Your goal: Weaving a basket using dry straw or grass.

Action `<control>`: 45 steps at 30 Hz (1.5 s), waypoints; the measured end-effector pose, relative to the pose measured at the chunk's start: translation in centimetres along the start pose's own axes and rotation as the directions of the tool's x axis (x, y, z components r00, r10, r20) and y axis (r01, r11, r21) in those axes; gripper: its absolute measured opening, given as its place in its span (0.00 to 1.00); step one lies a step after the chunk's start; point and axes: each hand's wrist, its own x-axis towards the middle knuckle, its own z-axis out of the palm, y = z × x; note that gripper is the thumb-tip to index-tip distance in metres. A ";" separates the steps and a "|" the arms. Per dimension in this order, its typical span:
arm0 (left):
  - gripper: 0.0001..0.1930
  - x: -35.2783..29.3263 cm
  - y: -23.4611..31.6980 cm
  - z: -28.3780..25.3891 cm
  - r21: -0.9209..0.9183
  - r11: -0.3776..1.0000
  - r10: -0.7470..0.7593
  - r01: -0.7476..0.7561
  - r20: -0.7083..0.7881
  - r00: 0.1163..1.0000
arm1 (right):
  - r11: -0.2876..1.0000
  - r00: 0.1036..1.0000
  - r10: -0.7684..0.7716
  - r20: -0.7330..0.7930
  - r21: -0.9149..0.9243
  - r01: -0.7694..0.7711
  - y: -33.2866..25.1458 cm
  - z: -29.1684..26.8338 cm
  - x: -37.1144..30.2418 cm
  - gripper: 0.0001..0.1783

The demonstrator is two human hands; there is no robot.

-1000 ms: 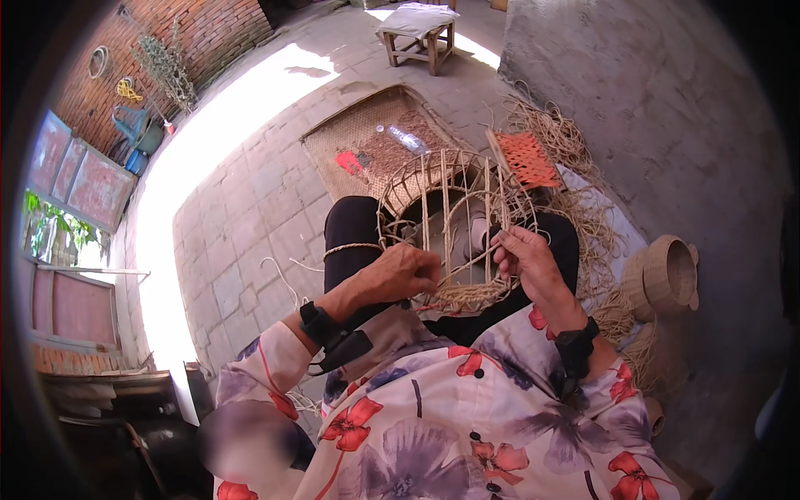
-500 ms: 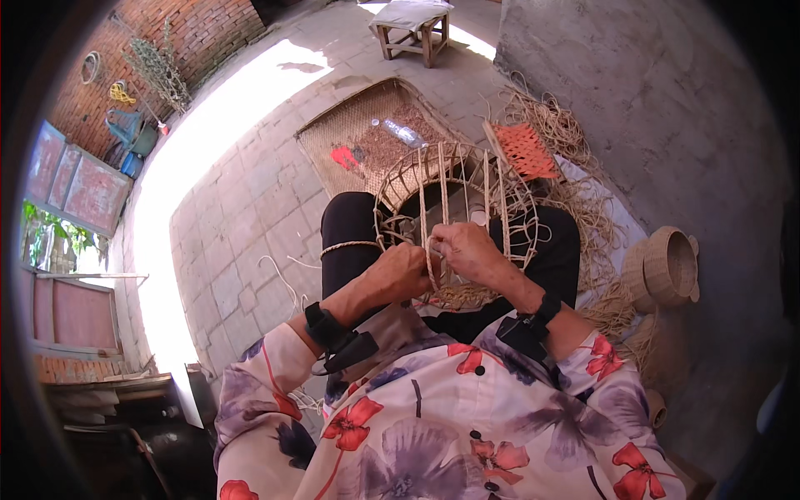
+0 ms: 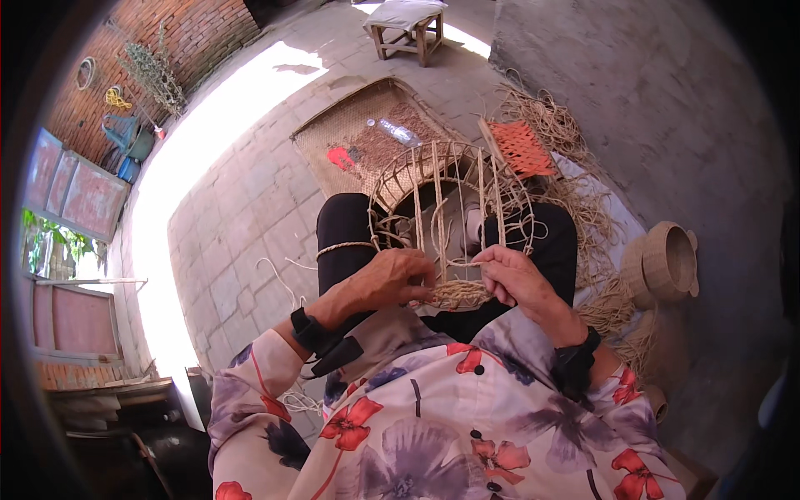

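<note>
Drawing the cord (image 3: 463, 264) snug probably calls for a slow, level pull from the right hand (image 3: 523, 285), with the left hand (image 3: 396, 277) steadying the woven band (image 3: 458, 293) so the round frame (image 3: 439, 200) doesn't twist; too hard a tug could warp it. The right grip is clamped on the cord, thumb against forefinger, fingers pointing inward. The left grip curls beside the band, knuckles up; whether it pinches anything, I cannot tell. The frame sits just beyond both grips, the band between them.
</note>
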 end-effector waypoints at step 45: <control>0.10 5.7 4.2 4.7 0.436 0.847 -0.237 0.304 -0.202 0.950 | 0.540 0.841 -0.541 -0.019 -0.775 0.329 -0.3 -1.3 7.2 0.09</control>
